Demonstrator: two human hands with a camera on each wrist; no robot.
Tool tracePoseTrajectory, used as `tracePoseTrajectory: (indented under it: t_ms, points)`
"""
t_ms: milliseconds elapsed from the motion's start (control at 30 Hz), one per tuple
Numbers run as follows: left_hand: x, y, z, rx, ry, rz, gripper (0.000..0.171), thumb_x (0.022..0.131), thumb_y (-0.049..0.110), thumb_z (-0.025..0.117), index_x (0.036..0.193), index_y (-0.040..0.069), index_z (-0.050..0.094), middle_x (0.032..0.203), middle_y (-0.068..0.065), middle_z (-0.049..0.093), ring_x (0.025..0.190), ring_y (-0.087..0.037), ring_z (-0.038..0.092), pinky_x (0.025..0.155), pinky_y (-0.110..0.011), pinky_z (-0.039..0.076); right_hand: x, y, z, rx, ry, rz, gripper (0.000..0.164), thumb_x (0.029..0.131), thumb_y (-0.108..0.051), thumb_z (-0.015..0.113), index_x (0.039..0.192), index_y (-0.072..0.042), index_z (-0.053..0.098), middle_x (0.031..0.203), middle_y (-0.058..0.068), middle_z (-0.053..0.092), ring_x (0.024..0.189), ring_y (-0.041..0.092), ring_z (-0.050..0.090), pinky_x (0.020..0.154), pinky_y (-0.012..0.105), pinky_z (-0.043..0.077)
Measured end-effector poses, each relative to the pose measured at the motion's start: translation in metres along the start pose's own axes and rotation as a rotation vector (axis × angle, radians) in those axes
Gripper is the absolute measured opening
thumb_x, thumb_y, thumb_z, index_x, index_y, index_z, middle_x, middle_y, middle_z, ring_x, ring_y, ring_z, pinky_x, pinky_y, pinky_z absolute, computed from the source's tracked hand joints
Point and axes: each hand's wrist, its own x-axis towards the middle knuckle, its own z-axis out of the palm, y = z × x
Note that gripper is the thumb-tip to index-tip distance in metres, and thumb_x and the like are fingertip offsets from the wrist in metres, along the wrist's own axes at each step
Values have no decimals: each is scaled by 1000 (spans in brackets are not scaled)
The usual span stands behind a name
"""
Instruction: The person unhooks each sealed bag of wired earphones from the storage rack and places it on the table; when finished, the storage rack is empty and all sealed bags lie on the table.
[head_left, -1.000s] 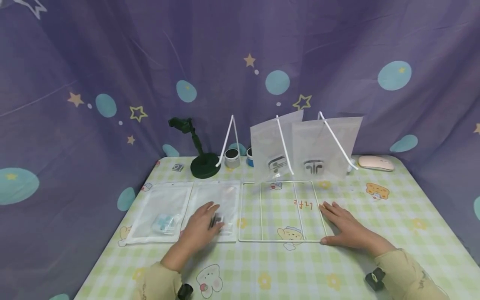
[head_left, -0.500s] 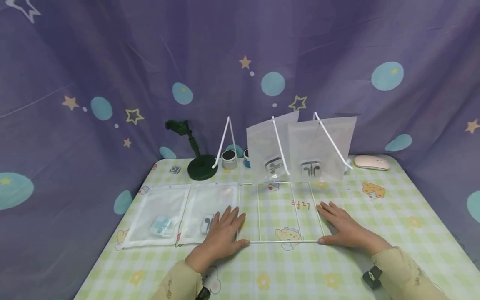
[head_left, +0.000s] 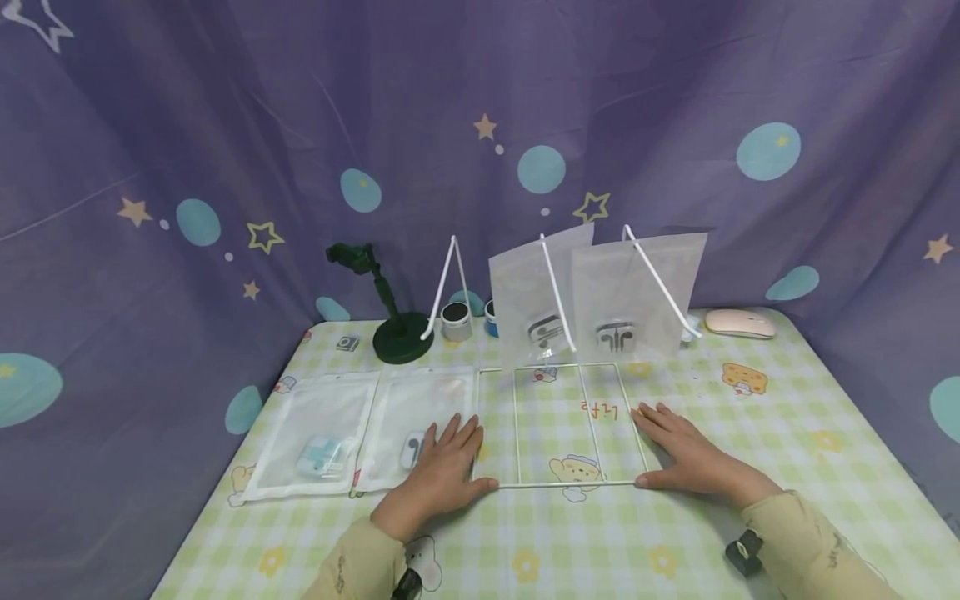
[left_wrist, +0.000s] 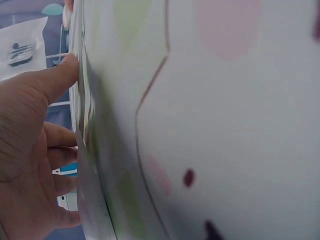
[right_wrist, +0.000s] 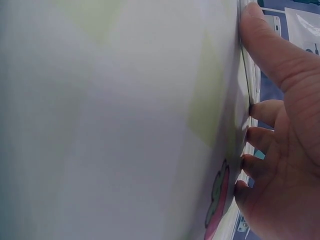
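Observation:
My left hand lies with spread fingers at the left front corner of a white wire rack, partly over a flat zip bag. The wrist view also shows this left hand, thumb extended and fingertips down at the tabletop. Black-and-white packaged earphones show inside that bag, partly behind my fingers. At the rack's right side rests my right hand, its thumb at the front corner. Two translucent bags, one left and one right, hang from the rack's prongs, each with earphones.
Left of the rack, another flat bag holds a light-blue packet. A dark green stand, a small grey cube and a round tub stand behind. A pink mouse sits back right.
My left hand has moved right, off the middle of the flat bag to the rack's left corner, and its fingers have spread. The right hand has stayed at the rack. The head view has shifted slightly.

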Motion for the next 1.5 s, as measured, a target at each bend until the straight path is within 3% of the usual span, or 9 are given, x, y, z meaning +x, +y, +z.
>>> tracePoseTrajectory:
  t_ms: [400,1200,1500]
  points:
    - [4,-1,-1,14,-31,-20,91,85,65,60,149,4,38,157,-14,30,144,-39,21,109,-67,15,-1,-1,0,3,2,-8,102,76,-52,78,148,5,34,153,29,25,139,55,14,106,67,15]
    - [4,-2,0,-11,-4,-26,85,82,61,67,146,10,45,154,-13,36,142,-39,26,109,-66,18,1,3,-1,-23,-13,2,103,76,-56,77,149,3,34,154,27,26,140,53,16,106,67,19]
    - [4,-1,0,-31,2,-31,86,81,61,68,147,11,45,154,-13,36,142,-39,26,109,-66,16,3,5,-16,-21,-35,-37,90,81,-50,75,145,3,42,149,31,32,136,54,26,102,66,29]
